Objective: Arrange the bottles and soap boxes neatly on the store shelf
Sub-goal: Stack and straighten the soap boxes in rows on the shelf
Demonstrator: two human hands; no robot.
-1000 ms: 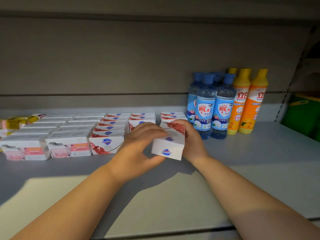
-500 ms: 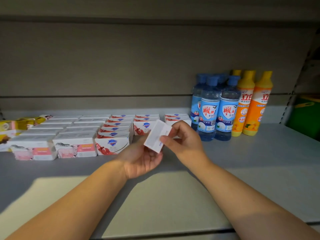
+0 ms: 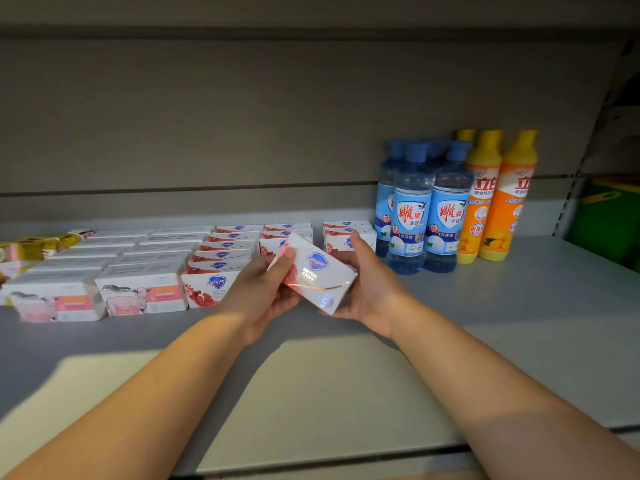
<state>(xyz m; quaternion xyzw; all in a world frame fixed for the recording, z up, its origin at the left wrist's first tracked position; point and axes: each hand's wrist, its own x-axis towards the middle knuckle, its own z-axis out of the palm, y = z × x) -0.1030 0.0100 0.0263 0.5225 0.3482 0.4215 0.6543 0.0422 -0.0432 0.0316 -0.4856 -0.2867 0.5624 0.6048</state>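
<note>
A white and red soap box (image 3: 317,273) with a blue shield logo is held tilted above the grey shelf (image 3: 519,306), its broad face up. My left hand (image 3: 261,292) grips its left end and my right hand (image 3: 370,285) cups its right side. Behind them stand rows of matching red-and-white soap boxes (image 3: 221,263) and a short stack (image 3: 346,233) beside the blue bottles (image 3: 429,209). Orange bottles (image 3: 498,199) stand to the right of the blue ones.
Pink-and-white soap boxes (image 3: 142,292) fill the left rows, with yellow packets (image 3: 38,245) at the far left. A green bin (image 3: 609,220) sits beyond the shelf upright on the right. Bare shelf surface lies in front and to the right of the bottles.
The box has been turned over between both hands, from showing its narrow edge to showing its broad logo face. The hands sit slightly further right.
</note>
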